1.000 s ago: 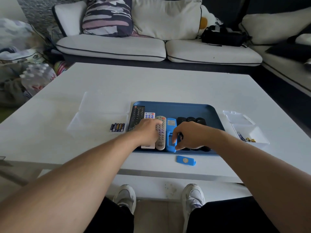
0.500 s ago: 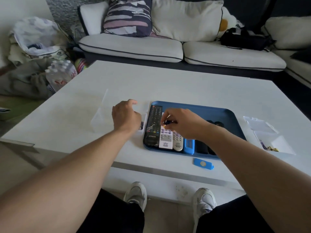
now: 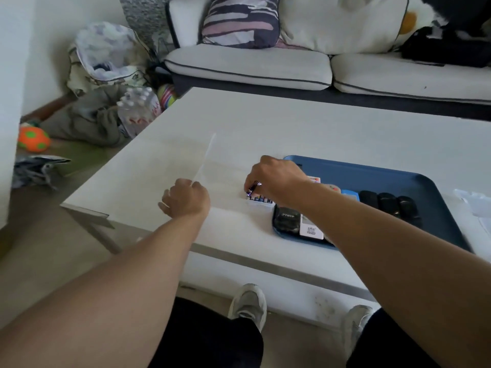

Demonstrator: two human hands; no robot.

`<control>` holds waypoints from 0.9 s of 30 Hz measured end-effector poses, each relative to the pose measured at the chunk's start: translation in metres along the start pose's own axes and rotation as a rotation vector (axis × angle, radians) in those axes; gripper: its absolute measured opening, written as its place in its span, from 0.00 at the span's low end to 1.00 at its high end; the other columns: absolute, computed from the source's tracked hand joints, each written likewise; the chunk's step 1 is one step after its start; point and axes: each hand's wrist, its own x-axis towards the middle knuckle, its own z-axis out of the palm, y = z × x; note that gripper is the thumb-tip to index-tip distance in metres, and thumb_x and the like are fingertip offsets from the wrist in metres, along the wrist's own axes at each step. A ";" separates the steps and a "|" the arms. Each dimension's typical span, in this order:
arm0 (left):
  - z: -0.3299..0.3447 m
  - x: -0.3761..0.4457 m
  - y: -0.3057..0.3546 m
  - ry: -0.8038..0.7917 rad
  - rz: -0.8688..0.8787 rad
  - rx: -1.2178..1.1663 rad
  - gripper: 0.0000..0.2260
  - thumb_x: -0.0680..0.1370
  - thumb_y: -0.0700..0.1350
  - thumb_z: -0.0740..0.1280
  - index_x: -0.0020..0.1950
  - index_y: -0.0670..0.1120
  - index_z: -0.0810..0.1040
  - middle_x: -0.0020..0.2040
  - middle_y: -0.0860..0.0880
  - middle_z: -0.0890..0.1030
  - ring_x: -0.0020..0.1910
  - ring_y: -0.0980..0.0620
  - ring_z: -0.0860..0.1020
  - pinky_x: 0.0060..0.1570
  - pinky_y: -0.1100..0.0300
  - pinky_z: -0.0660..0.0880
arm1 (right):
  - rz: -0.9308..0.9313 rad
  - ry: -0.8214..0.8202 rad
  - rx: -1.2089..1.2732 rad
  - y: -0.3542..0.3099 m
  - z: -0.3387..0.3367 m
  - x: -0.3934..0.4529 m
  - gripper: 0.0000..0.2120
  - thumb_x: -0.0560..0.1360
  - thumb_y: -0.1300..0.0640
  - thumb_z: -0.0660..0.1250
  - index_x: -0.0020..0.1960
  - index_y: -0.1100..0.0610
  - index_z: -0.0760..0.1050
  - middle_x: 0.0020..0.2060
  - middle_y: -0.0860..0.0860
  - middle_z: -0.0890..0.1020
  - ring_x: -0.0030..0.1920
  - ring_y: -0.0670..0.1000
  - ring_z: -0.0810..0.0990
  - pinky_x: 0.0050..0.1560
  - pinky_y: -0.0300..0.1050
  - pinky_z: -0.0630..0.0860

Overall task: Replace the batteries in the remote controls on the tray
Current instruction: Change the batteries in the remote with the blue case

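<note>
A blue tray [image 3: 398, 179] on the white table holds several remotes: a black one [image 3: 288, 219], a white one [image 3: 310, 231], a sliver of a blue one [image 3: 349, 193] and dark ones [image 3: 388, 204]. My right forearm hides parts of them. Left of the tray lies a clear plastic box [image 3: 228, 168] with a row of batteries [image 3: 261, 200] in its near right corner. My right hand [image 3: 276, 179] pinches one battery [image 3: 253, 187] just above that row. At the box's near left corner my left hand [image 3: 186, 199] has curled fingers; whether they grip the box wall is unclear.
Another clear container [image 3: 475, 205] sits at the right edge of the table [image 3: 318, 134]. A sofa [image 3: 252, 65] with cushions stands behind. On the floor to the left lie a pack of water bottles [image 3: 138, 107], bags and an orange ball [image 3: 33, 139].
My right hand left the tray and moved left to the battery row, a battery in its fingertips. My left hand slid left along the clear box. The view swung left.
</note>
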 end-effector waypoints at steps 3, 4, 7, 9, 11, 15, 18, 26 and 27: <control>0.006 0.002 0.001 0.089 0.077 -0.147 0.12 0.82 0.45 0.61 0.60 0.44 0.81 0.60 0.39 0.82 0.63 0.37 0.76 0.68 0.43 0.69 | -0.026 -0.010 -0.118 -0.003 0.005 0.012 0.14 0.78 0.57 0.66 0.55 0.39 0.81 0.47 0.47 0.71 0.41 0.51 0.74 0.41 0.42 0.66; 0.007 0.002 0.001 0.107 0.102 -0.215 0.11 0.82 0.44 0.62 0.59 0.44 0.82 0.58 0.40 0.83 0.61 0.37 0.78 0.65 0.44 0.72 | -0.032 -0.004 -0.142 -0.004 0.006 0.015 0.15 0.77 0.58 0.66 0.55 0.39 0.81 0.46 0.48 0.70 0.41 0.51 0.74 0.41 0.42 0.66; 0.004 -0.001 0.004 0.149 0.191 -0.382 0.10 0.81 0.41 0.64 0.57 0.41 0.83 0.57 0.41 0.84 0.59 0.39 0.79 0.60 0.51 0.74 | -0.038 -0.005 -0.146 -0.004 0.006 0.021 0.15 0.78 0.58 0.66 0.55 0.39 0.81 0.46 0.49 0.70 0.44 0.54 0.76 0.42 0.42 0.66; 0.000 -0.006 0.010 0.175 0.224 -0.439 0.10 0.81 0.39 0.64 0.58 0.40 0.83 0.57 0.42 0.84 0.59 0.42 0.79 0.56 0.59 0.71 | -0.057 0.011 -0.157 -0.003 0.006 0.024 0.15 0.78 0.58 0.66 0.54 0.39 0.82 0.46 0.48 0.69 0.46 0.54 0.76 0.43 0.42 0.64; -0.003 -0.010 0.014 0.186 0.230 -0.473 0.11 0.81 0.39 0.64 0.59 0.40 0.82 0.58 0.43 0.84 0.59 0.44 0.79 0.51 0.67 0.67 | -0.075 0.031 -0.176 -0.002 0.006 0.024 0.16 0.78 0.59 0.65 0.54 0.40 0.82 0.45 0.48 0.68 0.45 0.54 0.74 0.43 0.42 0.63; -0.004 -0.013 0.017 0.212 0.240 -0.499 0.11 0.81 0.39 0.64 0.60 0.41 0.82 0.59 0.45 0.84 0.60 0.45 0.79 0.49 0.70 0.64 | -0.103 0.038 -0.201 -0.002 0.008 0.023 0.17 0.78 0.60 0.65 0.57 0.40 0.81 0.47 0.49 0.69 0.46 0.54 0.72 0.44 0.42 0.63; -0.004 -0.016 0.020 0.211 0.235 -0.500 0.11 0.81 0.40 0.63 0.61 0.42 0.82 0.60 0.46 0.84 0.61 0.46 0.78 0.49 0.70 0.64 | -0.140 0.035 -0.184 -0.001 0.014 0.027 0.17 0.79 0.61 0.64 0.60 0.41 0.81 0.54 0.48 0.75 0.52 0.54 0.74 0.47 0.40 0.63; -0.003 -0.017 0.019 0.203 0.231 -0.491 0.11 0.82 0.41 0.63 0.60 0.43 0.82 0.59 0.47 0.84 0.60 0.47 0.79 0.50 0.67 0.66 | -0.231 0.100 -0.193 -0.005 0.017 0.033 0.15 0.84 0.60 0.59 0.66 0.50 0.77 0.58 0.48 0.78 0.61 0.52 0.70 0.53 0.41 0.64; -0.003 -0.017 0.020 0.201 0.226 -0.489 0.11 0.82 0.42 0.63 0.60 0.43 0.82 0.59 0.47 0.84 0.60 0.47 0.79 0.50 0.66 0.66 | -0.227 0.110 -0.168 -0.005 0.020 0.033 0.16 0.82 0.61 0.61 0.67 0.49 0.76 0.56 0.49 0.79 0.60 0.53 0.72 0.52 0.41 0.65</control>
